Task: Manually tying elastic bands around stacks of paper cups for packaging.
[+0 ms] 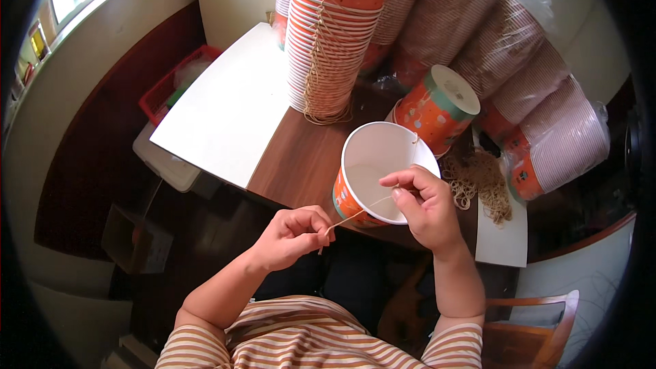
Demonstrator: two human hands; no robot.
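A round paper bucket, orange outside and white inside, stands at the table's near edge with its mouth tilted toward me. A thin tan string passes through the near side of its wall. Outside the bucket, my left hand pinches one end of the string between thumb and fingers. My right hand is over the rim and pinches the string's other part inside the mouth. A knot of string shows at the far right of the rim.
Behind stands a tall stack of buckets with string loops down its side. An upside-down bucket and a pile of tan strings lie to the right. Plastic-wrapped bucket stacks fill the back. A wooden chair is at lower right.
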